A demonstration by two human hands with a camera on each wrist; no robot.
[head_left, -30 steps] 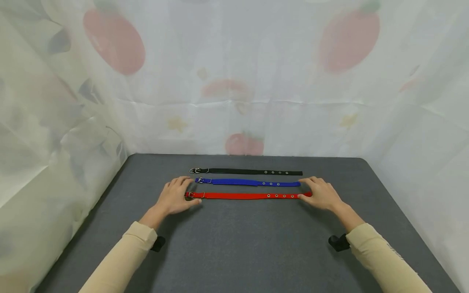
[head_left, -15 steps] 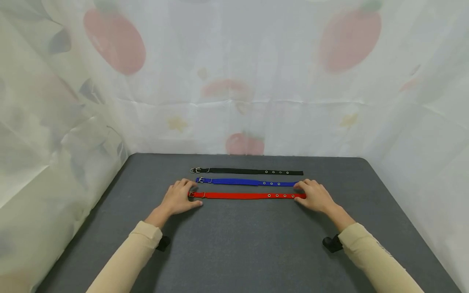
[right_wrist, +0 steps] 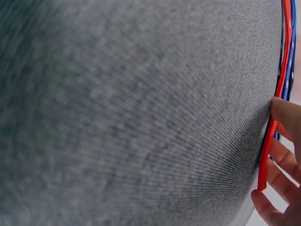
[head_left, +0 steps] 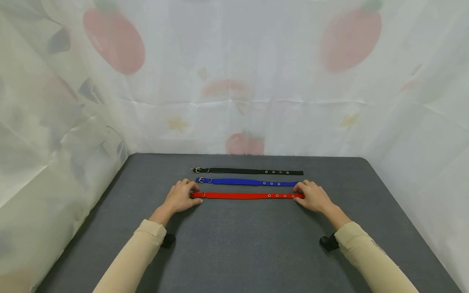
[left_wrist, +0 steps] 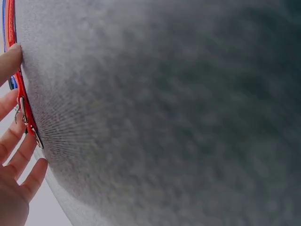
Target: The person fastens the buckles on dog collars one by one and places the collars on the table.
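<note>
Your left hand [head_left: 180,198] pinches the buckle end of the red collar [head_left: 246,195] and your right hand [head_left: 311,196] pinches its holed tip, with the strap flat on the grey table [head_left: 234,244], nearest you of three. The blue collar [head_left: 247,182] lies just beside (the black collar [head_left: 246,171] behind it), so a careless lift could drag it askew.

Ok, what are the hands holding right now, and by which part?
The red strap, by its two ends: the left hand at the buckle end, the right hand at the eyelet tip. It lies flat on the table.
</note>
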